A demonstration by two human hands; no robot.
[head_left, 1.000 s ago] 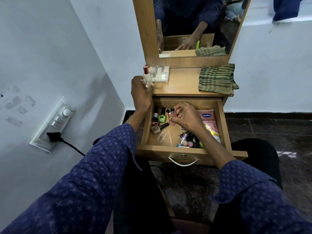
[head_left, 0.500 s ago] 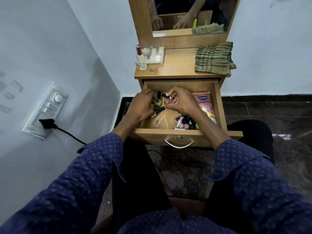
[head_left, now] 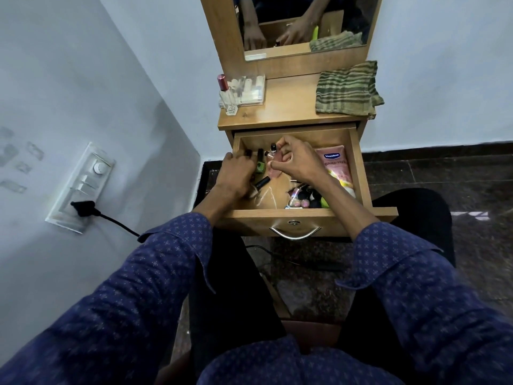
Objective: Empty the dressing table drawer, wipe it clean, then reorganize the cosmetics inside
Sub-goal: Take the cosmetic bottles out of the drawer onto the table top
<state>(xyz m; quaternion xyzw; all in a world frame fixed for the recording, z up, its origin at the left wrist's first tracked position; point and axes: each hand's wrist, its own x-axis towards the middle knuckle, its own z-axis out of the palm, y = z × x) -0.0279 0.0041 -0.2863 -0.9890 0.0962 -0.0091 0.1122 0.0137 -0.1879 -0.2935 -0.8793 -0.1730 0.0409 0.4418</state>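
Observation:
The wooden drawer (head_left: pixel 305 215) stands pulled open with cosmetics inside. My right hand (head_left: pixel 298 162) pinches a small pink bottle (head_left: pixel 273 156) with a black cap, mid-drawer. My left hand (head_left: pixel 236 175) is down in the drawer's left side, fingers bent over small black-capped bottles (head_left: pixel 248 153); whether it grips one is hidden. Beside it are a green nail polish (head_left: pixel 259 167) and a black tube (head_left: pixel 262 182). A pink Vaseline tube (head_left: pixel 335 163) lies along the right wall. A cluster of small cosmetics (head_left: pixel 301 200) sits at the front.
On the tabletop are a red-capped perfume bottle (head_left: pixel 227 97), a clear plastic box (head_left: pixel 251 90) and a folded striped cloth (head_left: pixel 347 90). A mirror (head_left: pixel 305 20) rises behind. A wall socket (head_left: pixel 80 187) with a black plug is on the left. My knees are below the drawer.
My left hand left the perfume bottle on the tabletop and came down into the drawer's left side. My right hand stays on the pink bottle. The camera tilted down.

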